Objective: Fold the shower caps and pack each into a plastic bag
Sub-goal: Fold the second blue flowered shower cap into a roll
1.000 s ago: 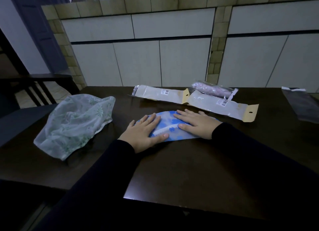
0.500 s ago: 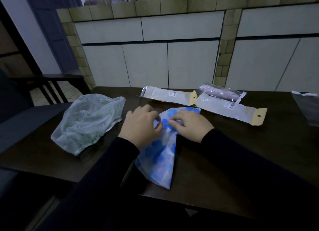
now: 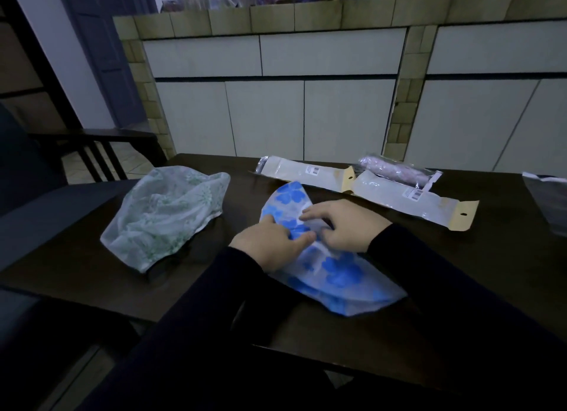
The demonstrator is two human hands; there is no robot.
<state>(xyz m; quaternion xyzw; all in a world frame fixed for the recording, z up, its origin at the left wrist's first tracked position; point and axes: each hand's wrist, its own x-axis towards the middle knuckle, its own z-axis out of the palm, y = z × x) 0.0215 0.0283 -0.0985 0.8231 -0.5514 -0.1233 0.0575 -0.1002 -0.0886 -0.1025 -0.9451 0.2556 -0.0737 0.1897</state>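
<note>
My left hand [image 3: 270, 242] and right hand [image 3: 340, 225] both pinch the blue-flowered shower cap [image 3: 331, 269]; I'd crease it flat against the table [image 3: 399, 334] before folding again.

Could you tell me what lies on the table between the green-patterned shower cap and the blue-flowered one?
Nothing: in the head view only bare dark table separates the green-patterned cap from the blue-flowered cap.

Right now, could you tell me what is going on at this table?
A person is folding a blue-flowered shower cap on the dark table; the left hand and right hand both pinch it near its middle. A green-patterned cap lies loose to the left, unfolded. Two flat plastic bags and an already packed roll wait behind.
</note>
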